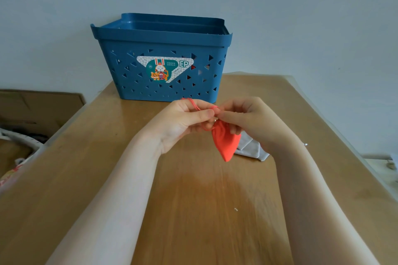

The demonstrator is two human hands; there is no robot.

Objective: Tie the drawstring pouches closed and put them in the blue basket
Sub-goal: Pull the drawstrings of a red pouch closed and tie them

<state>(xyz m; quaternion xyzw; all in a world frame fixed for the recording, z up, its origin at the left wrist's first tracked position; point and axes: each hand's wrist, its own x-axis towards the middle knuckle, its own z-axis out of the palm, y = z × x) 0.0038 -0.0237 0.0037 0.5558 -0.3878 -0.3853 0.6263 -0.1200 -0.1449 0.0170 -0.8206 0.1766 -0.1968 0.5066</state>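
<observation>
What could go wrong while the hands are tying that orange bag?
The thin orange string might slip from the left hand before the knot holds. The orange pouch hangs above the table, held near its neck by the right hand, so it could drop short of the blue basket.

We take this for a room in a home, not a lab or a shop. We see a plain wooden surface [90, 178] pushed against a bare pale wall [301, 17]. On it stands a blue plastic storage basket [133, 75] with a cartoon rabbit sticker [164, 69], the household sort. To the left, below the surface edge, lies an open cardboard box [38, 107] and a heap of patterned fabric [15, 157], loosely piled as domestic clutter. A piece of grey cloth [251, 147] lies on the wood.
</observation>
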